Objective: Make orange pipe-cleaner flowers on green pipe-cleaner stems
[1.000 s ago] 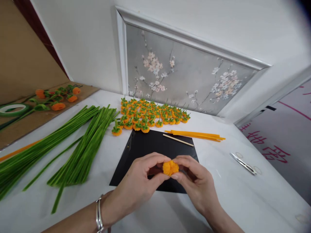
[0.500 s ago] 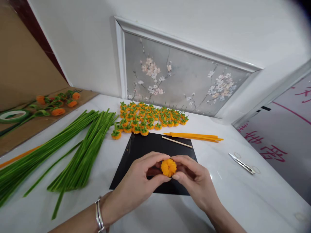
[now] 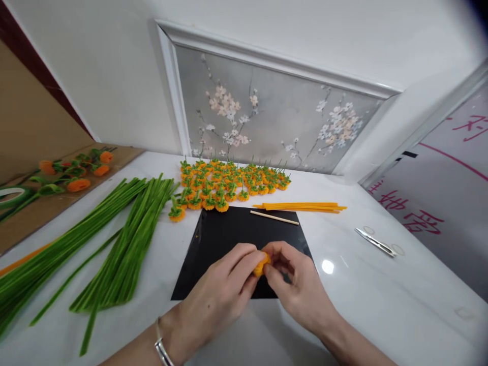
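Over the black mat, an orange pipe-cleaner flower head is pinched between my two hands. My left hand wraps round its left side, fingers folded over it and covering much of it. On the other side my right hand grips the flower's edge between thumb and index finger. The flower's face is turned away, and its underside is hidden by my fingers. Beyond the mat stand several finished orange flower heads with green bases and upright stems. A thin pale stick lies on the mat's far edge.
Orange pipe cleaners lie behind the stick. Silver thread snips rest at the right. Bundles of green pipe cleaners spread over the left of the white table. Far left, stemmed flowers and green tape lie on cardboard.
The flower has been turned so its round face no longer points at me. My left fingers have closed further over it, and my right hand has shifted slightly left. The view has moved slightly.
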Demonstrator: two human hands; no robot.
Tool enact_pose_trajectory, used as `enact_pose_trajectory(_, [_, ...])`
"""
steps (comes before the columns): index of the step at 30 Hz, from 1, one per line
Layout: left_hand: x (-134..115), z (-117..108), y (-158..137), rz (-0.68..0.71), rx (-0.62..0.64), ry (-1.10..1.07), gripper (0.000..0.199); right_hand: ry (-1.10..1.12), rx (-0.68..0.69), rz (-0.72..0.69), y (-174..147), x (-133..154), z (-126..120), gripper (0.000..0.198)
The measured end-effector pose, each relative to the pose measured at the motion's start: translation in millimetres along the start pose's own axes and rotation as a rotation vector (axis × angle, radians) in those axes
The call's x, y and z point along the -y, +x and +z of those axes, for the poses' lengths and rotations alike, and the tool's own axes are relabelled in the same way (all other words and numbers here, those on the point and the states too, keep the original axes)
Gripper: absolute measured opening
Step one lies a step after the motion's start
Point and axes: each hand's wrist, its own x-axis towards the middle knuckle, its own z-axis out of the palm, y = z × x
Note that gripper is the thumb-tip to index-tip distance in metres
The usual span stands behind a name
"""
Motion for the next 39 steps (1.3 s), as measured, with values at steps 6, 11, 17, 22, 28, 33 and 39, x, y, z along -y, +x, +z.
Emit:
enact_pose_trajectory(6, [1.9,2.5,-2.1,-0.019,0.021,-0.012,0.038,0.104,0.000,0.088,1.6,-5.1,2.2,0.012])
enact_pose_trajectory(11, [3.0,2.7,2.5,-0.160,-0.053,-0.204,0.035,0.347,0.020,0.116,4.9,-5.9,-0.9,0.026])
enact_pose_trajectory(17, [3.0,-3.5,9.7,-0.427,-0.127,-0.473,0.023,0.324,-0.092,0.066,9.9,-5.3,-14.9,0.033])
enact_pose_trajectory(22, [0.6,-10.3,11.1,-0.534,-0.189,-0.627,0.038,0.394,-0.003,0.025,13.4,-14.3,-4.6,0.031])
enact_pose_trajectory(28, [-4.9,-11.7,13.3,-0.568,-0.173,-0.764,0.041,0.445,0.076,0.052,15.7,-13.5,9.0,0.016])
enact_pose_trajectory(33, [-3.1,-7.8,12.1,-0.645,-0.147,-0.908,0.034,0.239,0.050,0.038,16.1,-12.1,10.0,0.006])
enact_pose_trajectory(39, [5.0,-3.3,13.5,-0.781,-0.127,-1.083,0.032,-0.114,-0.009,-0.094,17.8,-14.9,8.6,0.014])
